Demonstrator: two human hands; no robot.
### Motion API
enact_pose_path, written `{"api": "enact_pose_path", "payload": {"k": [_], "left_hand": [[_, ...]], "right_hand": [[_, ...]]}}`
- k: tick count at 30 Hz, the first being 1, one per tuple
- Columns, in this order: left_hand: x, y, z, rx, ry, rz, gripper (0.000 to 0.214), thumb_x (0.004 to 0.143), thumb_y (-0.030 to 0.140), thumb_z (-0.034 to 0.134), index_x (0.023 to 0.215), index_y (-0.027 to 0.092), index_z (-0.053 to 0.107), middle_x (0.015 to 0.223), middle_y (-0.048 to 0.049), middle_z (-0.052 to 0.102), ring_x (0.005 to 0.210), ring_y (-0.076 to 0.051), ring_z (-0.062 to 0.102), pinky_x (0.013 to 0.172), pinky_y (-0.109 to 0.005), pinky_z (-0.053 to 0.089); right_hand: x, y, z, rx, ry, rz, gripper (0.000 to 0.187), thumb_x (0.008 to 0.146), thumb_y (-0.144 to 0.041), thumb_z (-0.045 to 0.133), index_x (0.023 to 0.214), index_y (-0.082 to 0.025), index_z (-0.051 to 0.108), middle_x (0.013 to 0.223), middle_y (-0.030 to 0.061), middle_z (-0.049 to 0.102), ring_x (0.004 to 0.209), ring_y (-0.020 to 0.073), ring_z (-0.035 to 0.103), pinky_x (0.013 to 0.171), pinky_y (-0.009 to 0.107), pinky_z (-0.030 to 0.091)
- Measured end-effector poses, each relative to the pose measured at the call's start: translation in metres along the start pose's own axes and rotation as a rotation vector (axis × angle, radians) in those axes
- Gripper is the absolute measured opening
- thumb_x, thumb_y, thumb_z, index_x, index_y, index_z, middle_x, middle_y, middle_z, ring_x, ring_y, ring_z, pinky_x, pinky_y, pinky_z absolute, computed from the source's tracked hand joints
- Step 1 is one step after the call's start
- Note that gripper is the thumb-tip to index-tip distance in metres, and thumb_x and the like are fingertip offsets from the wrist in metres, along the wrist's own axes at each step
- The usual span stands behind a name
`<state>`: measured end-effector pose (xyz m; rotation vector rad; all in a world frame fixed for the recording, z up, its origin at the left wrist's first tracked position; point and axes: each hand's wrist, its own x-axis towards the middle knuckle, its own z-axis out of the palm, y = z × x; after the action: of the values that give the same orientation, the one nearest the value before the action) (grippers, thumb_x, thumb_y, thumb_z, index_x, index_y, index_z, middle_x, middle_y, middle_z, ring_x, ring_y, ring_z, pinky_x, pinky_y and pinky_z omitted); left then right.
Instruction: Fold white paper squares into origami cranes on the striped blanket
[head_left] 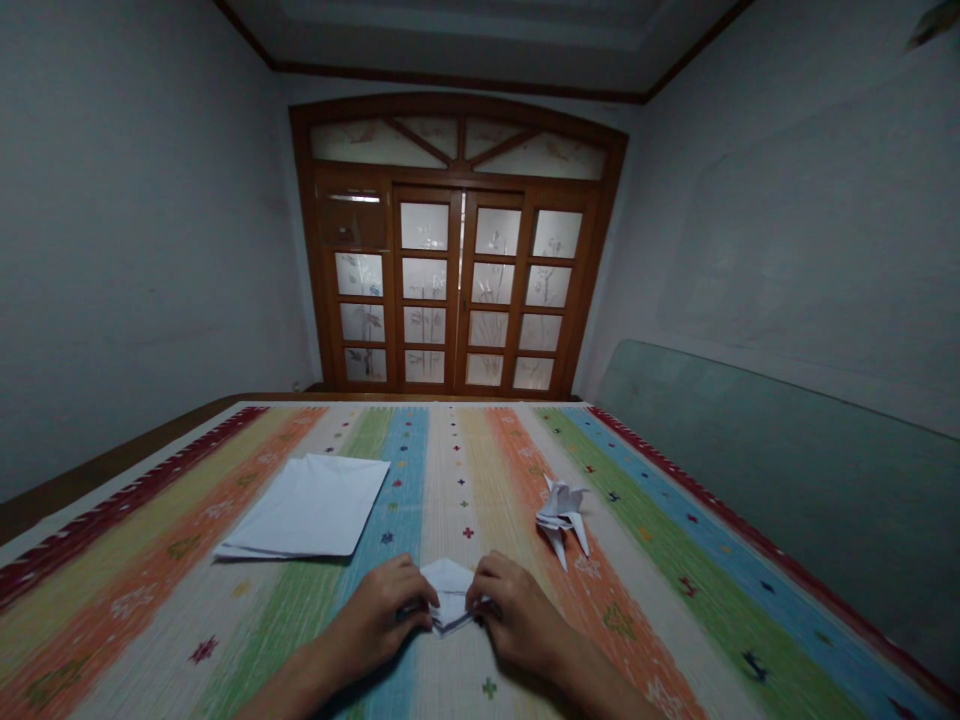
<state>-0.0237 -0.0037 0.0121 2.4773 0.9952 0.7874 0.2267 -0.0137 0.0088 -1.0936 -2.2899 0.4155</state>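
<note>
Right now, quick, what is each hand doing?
Left hand: closed, holding the folded white paper.
Right hand: closed, holding the same folded white paper.

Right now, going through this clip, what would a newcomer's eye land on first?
The bare hands come first: the left hand and right hand hold a small folded white paper at the bottom centre, on a striped woven cloth. Left of them lie white paper sheets; to the right sits a folded paper figure. Far ahead stand wooden glazed doors.
</note>
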Motion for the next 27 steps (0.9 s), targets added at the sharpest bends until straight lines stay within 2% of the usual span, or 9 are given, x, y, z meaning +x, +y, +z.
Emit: {"api": "enact_pose_path", "payload": {"k": [4,7,12,15,18,23,25,27], "left_hand": [[0.0,0.006,0.009,0.073,0.041,0.094,0.015,0.088,0.007,0.069,0.094,0.021,0.069,0.086,-0.0025,0.072,0.086,-0.021,0.059,0.073,-0.028,0.039],[0.001,0.011,0.015,0.075,0.033,0.086,0.013,0.092,0.008,0.065,0.094,0.021,0.068,0.091,-0.0027,0.073,0.087,-0.021,0.061,0.074,-0.028,0.04],[0.0,0.013,0.015,-0.024,0.006,-0.065,0.019,0.09,0.006,0.062,0.097,0.022,0.07,0.095,-0.0021,0.072,0.089,-0.019,0.065,0.078,-0.027,0.042],[0.001,0.009,0.01,-0.113,-0.007,-0.192,0.027,0.082,0.0,0.062,0.096,0.021,0.072,0.089,0.0001,0.071,0.083,-0.017,0.064,0.076,-0.025,0.042],[0.003,0.006,0.005,-0.117,-0.033,-0.288,0.027,0.077,0.002,0.064,0.095,0.02,0.073,0.082,0.0018,0.07,0.078,-0.017,0.062,0.075,-0.025,0.042],[0.006,0.005,0.003,-0.058,-0.066,-0.313,0.021,0.078,0.007,0.064,0.09,0.02,0.075,0.08,0.0017,0.068,0.075,-0.017,0.058,0.075,-0.025,0.042],[0.006,0.004,0.003,-0.04,-0.067,-0.308,0.021,0.077,0.007,0.063,0.088,0.02,0.075,0.085,0.0007,0.068,0.078,-0.017,0.059,0.077,-0.026,0.042],[0.005,0.003,0.003,-0.04,-0.056,-0.309,0.023,0.076,0.005,0.062,0.088,0.021,0.074,0.091,-0.0008,0.067,0.084,-0.018,0.06,0.081,-0.027,0.043]], "right_hand": [[-0.001,-0.009,0.001,-0.002,-0.026,-0.019,0.026,0.081,-0.006,0.063,0.101,-0.02,0.07,0.102,0.0068,0.064,0.095,0.0212,0.061,0.082,0.029,0.046],[-0.002,-0.015,0.005,0.011,-0.067,-0.004,0.024,0.081,-0.018,0.073,0.104,-0.021,0.07,0.107,0.0067,0.064,0.1,0.0232,0.06,0.086,0.032,0.046],[-0.002,-0.016,0.017,0.049,-0.044,0.098,0.012,0.089,-0.015,0.067,0.1,-0.019,0.071,0.107,0.0078,0.067,0.101,0.0227,0.062,0.088,0.032,0.045],[-0.001,-0.015,0.02,0.075,-0.013,0.152,0.01,0.088,-0.011,0.066,0.092,-0.017,0.072,0.101,0.0077,0.068,0.099,0.0223,0.063,0.087,0.031,0.044],[0.001,-0.016,0.02,0.086,0.004,0.192,0.007,0.085,-0.011,0.069,0.086,-0.017,0.072,0.096,0.0065,0.068,0.095,0.0218,0.063,0.084,0.03,0.044],[0.002,-0.016,0.023,0.058,0.035,0.206,0.007,0.087,-0.015,0.068,0.081,-0.016,0.069,0.091,0.0064,0.069,0.088,0.0216,0.063,0.08,0.03,0.044],[0.002,-0.014,0.027,0.052,0.061,0.209,0.005,0.087,-0.013,0.065,0.087,-0.016,0.069,0.09,0.006,0.069,0.086,0.0214,0.063,0.079,0.03,0.044],[0.001,-0.013,0.029,0.077,0.087,0.229,0.015,0.085,-0.01,0.065,0.098,-0.018,0.069,0.09,0.0044,0.069,0.084,0.0206,0.062,0.078,0.029,0.044]]}}
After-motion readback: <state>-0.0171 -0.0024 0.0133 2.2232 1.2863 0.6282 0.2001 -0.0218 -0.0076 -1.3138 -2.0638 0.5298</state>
